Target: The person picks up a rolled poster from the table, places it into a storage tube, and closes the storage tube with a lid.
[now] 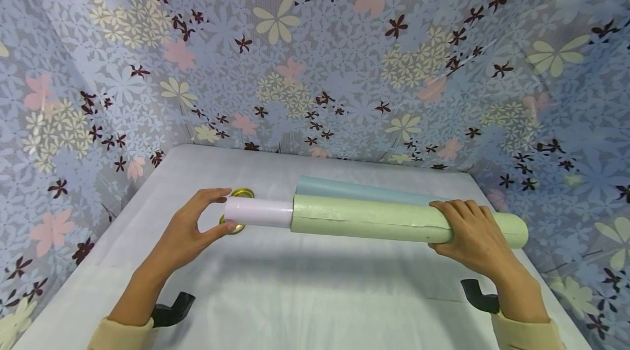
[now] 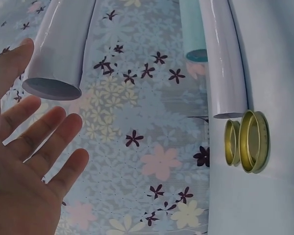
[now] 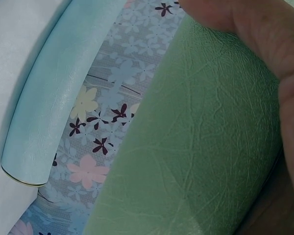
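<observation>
My right hand (image 1: 470, 232) grips a long pale green tube (image 1: 369, 219) near its right end, holding it level above the table. From the tube's left end sticks out a narrower white tube (image 1: 261, 213); its open mouth shows in the left wrist view. My left hand (image 1: 189, 224) stands around that mouth with thumb and fingers parted. In the left wrist view the fingers (image 2: 63, 122) are spread and reach past the rim, with the thumb beside the tube wall. Two shallow gold-coloured round caps (image 2: 255, 142) lie on the table below, partly hidden in the head view.
A light blue tube (image 1: 364, 188) lies on the white-covered table (image 1: 320, 306) behind the green one. Another white tube (image 2: 225, 63) lies beside it, its end close to the caps. Flower-patterned cloth (image 1: 325, 54) hangs around the back and sides.
</observation>
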Available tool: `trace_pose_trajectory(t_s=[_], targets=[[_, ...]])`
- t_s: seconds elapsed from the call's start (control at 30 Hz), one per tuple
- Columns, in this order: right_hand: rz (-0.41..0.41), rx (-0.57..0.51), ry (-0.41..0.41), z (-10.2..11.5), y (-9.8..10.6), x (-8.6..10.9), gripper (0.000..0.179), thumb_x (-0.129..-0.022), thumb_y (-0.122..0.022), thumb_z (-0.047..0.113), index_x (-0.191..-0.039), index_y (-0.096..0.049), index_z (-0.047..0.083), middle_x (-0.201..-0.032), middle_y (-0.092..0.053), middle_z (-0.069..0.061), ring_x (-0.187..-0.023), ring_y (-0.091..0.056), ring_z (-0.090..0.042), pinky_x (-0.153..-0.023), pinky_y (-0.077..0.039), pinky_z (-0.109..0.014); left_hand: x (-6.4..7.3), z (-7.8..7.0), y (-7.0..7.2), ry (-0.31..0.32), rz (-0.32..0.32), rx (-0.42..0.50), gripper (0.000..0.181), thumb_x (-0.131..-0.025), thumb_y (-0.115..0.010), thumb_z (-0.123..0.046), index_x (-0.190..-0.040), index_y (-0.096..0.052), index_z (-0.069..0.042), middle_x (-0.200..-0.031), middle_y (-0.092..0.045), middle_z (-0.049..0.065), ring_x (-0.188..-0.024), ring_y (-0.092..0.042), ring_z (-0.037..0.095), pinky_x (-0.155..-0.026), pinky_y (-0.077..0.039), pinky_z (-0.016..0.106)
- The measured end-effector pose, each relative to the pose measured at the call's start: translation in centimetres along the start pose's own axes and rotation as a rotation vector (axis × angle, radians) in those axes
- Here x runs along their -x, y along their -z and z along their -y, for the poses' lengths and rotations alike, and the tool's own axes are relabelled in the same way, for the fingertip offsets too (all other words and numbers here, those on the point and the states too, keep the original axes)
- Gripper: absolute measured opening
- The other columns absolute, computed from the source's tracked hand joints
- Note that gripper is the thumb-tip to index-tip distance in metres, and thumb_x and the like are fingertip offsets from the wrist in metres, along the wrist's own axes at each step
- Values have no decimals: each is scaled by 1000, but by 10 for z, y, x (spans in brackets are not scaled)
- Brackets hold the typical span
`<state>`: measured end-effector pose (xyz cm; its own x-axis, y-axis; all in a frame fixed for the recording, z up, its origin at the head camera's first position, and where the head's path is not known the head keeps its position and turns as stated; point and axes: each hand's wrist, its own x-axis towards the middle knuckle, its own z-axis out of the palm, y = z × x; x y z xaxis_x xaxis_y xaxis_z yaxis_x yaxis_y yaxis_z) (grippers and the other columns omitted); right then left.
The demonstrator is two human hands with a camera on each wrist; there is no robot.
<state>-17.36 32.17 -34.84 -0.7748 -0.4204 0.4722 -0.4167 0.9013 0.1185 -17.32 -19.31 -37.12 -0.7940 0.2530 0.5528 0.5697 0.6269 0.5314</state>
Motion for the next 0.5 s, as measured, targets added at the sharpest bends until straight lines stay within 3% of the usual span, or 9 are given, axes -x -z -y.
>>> trace_pose_trajectory(t_s=[0.3, 0.4, 0.5], targets=[[-7, -8, 2, -1, 0, 0, 83, -51, -87, 32, -124, -53, 12, -105, -61, -11, -95, -53, -35, -77, -38, -51, 2, 6, 1, 34, 22, 100, 62, -79, -76, -14, -134, -49, -22, -129, -57, 2, -115, -55, 14, -99, -42, 54], [-8, -9, 3, -1, 1, 0, 83, -51, -87, 32, -123, -53, 12, -105, -61, -10, -95, -53, -35, -77, -38, -51, 3, 8, 1, 36, 31, 123, 62, -80, -75, -14, -135, -49, -25, -130, -56, -5, -116, -53, 2, -106, -39, 33], [-2, -6, 0, -1, 1, -1, 83, -51, -87, 32, -124, -53, 13, -105, -61, -10, -96, -53, -35, -77, -38, -51, 4, 10, 1, 30, 35, 146, 62, -80, -75, -13, -135, -49, -25, -132, -54, -9, -115, -51, -7, -102, -33, 13]])
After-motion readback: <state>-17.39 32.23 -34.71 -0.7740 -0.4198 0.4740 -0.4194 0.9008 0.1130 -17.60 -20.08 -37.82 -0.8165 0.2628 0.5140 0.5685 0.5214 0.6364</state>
